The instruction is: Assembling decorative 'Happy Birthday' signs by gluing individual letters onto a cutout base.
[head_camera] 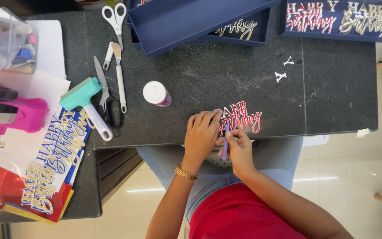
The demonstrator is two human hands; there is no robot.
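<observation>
The left hand (201, 132) hides the red cutout's (244, 118) left end.

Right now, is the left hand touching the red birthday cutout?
Touching. The head view shows the left hand with fingertips pressed flat on the red birthday cutout, covering its left edge on the dark table.

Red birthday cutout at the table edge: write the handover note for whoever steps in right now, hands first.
Left hand: flat on the left end of the red birthday cutout, pinning it to the dark table near the front edge.
Right hand: grips a thin purple tool, tip at the cutout's lower left lettering.
Nearby: two loose white letters lie further back; a white-capped glue bottle stands left of the cutout.
Done: cutout lies flat with white edging visible around the red.
Left: the loose letters are still apart from it; how far the tool work has got cannot be told.
</observation>
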